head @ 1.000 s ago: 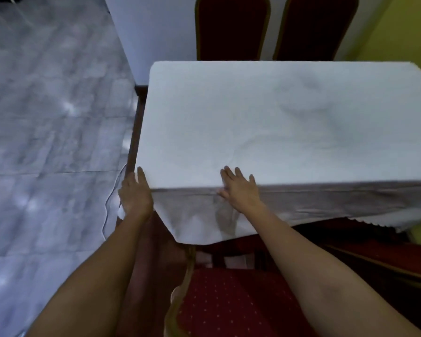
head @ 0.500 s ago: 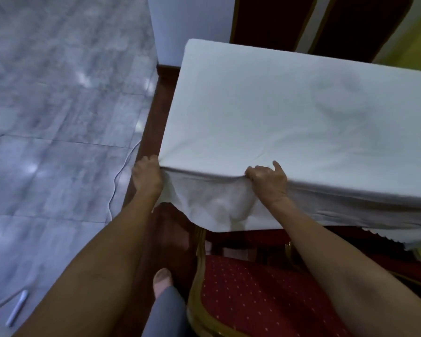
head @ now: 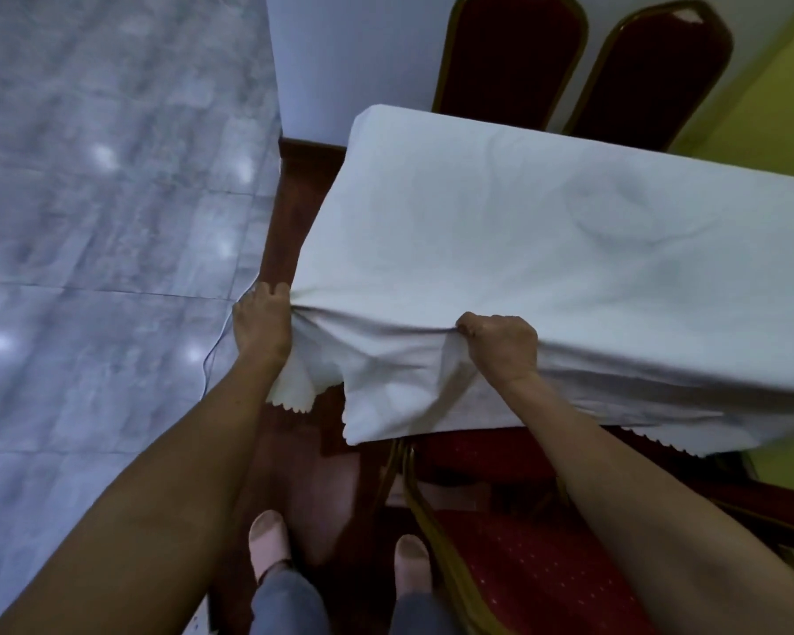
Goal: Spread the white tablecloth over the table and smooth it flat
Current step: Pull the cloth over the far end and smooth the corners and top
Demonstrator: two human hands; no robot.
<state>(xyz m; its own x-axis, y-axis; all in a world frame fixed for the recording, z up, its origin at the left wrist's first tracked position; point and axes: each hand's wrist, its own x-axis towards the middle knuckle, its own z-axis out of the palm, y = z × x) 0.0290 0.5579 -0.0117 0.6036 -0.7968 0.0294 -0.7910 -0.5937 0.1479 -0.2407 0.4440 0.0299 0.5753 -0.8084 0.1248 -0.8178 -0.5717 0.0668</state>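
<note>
White tablecloth (head: 546, 249) covers the table, near edge gripped

Left hand (head: 261, 327) clamps the near-left corner, right hand (head: 500, 343) bunches the near hem; faint creases and that gathered overhang are left to smooth

I read the scene as dim, with a cool bluish cast. Soft white glare spots sit on the glossy floor tiles (head: 111, 222). Wide-angle bending curves the frame edges. The tablecloth (head: 523, 231) shows faint grey shadowed creases; detail overall is soft and slightly smeared.
</note>
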